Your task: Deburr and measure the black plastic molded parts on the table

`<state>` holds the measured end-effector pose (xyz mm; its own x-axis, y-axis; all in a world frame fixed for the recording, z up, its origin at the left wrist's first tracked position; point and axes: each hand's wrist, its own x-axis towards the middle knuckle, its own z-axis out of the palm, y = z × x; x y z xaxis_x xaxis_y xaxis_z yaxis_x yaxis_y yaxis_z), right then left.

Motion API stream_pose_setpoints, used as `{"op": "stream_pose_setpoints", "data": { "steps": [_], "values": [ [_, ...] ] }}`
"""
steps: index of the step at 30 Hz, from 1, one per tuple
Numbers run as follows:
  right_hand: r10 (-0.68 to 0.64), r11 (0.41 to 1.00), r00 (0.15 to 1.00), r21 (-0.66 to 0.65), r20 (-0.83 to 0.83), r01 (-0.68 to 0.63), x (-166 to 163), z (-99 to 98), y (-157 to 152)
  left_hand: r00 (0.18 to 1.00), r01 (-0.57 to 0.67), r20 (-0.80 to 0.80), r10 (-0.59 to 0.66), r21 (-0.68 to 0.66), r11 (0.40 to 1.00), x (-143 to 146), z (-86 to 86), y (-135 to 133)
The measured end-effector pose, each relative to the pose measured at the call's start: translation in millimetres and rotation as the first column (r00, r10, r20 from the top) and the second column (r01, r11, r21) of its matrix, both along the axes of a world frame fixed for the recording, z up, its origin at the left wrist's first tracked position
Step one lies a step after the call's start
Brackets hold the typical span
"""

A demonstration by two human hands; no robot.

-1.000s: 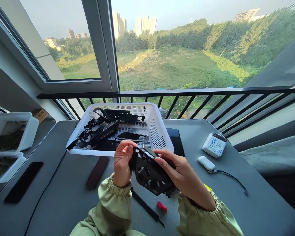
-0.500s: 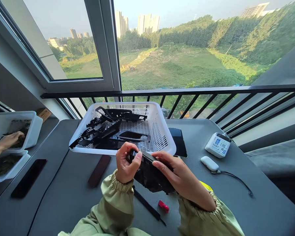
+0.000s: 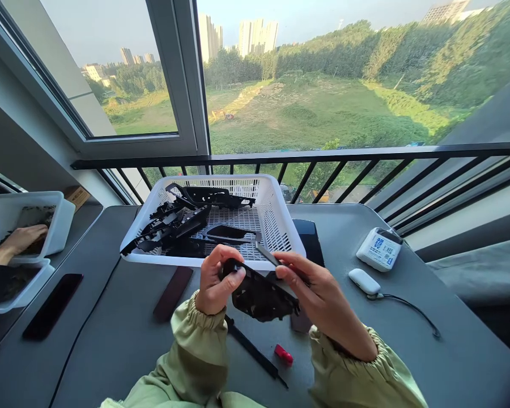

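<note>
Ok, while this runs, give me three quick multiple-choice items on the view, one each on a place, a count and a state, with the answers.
1. Where does the small red object lie?
A) In the white plastic basket
B) On the grey table
C) In a white tub

2. How many white tubs show at the left?
A) One
B) Two
C) Four

3. What is the left hand doing?
A) Gripping the black plastic part
B) Resting on the table
C) Reaching into a tub

1 B: it lies on the table, nearer the person than the basket.
2 B: one tub sits behind the other, with a co-worker's hand in the farther one.
3 A: its fingers curl over the part's edge.
</note>
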<state>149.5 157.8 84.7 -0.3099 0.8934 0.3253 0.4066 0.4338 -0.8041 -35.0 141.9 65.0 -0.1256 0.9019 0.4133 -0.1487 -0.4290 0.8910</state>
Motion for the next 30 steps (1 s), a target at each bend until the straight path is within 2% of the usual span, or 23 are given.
{"op": "stream_pose_setpoints", "data": {
  "steps": [2, 6, 8, 11, 15, 21, 30],
  "values": [
    [-0.001, 1.000, 1.000, 0.010, -0.024, 0.001, 5.6, 3.0, -1.2, 0.998, 0.058, -0.026, -0.058, 0.002, 0.998, -0.6, 4.0, 1.9],
    [0.194, 0.981, 0.979, -0.032, 0.054, -0.193, 14.1, 14.3, -8.3, 0.990, 0.116, -0.087, -0.112, 0.044, 0.992, -2.3, 5.0, 4.1],
    [0.232, 0.972, 0.966, -0.053, 0.114, -0.228, 15.5, 18.5, -12.1, 0.981, 0.148, -0.134, -0.138, 0.068, 0.987, -3.5, 3.8, 4.3],
    [0.238, 0.971, 0.959, -0.072, 0.156, -0.229, 15.0, 21.9, -15.6, 0.977, 0.158, -0.162, -0.141, 0.101, 0.982, -4.7, 2.2, 4.7],
    [0.262, 0.963, 0.957, -0.101, 0.124, -0.250, 13.5, 26.1, -17.6, 0.974, 0.182, -0.162, -0.158, 0.147, 0.972, -4.9, 0.2, 6.2],
    [0.228, 0.958, 0.969, -0.200, 0.095, -0.206, 13.1, 31.0, -20.7, 0.973, 0.189, -0.166, -0.161, 0.171, 0.967, -5.6, -3.3, 6.9],
    [0.215, 0.965, 0.971, -0.174, 0.100, -0.196, 9.6, 29.3, -21.1, 0.970, 0.149, -0.220, -0.107, 0.182, 0.972, -8.4, -5.6, 5.9]
  ]
}}
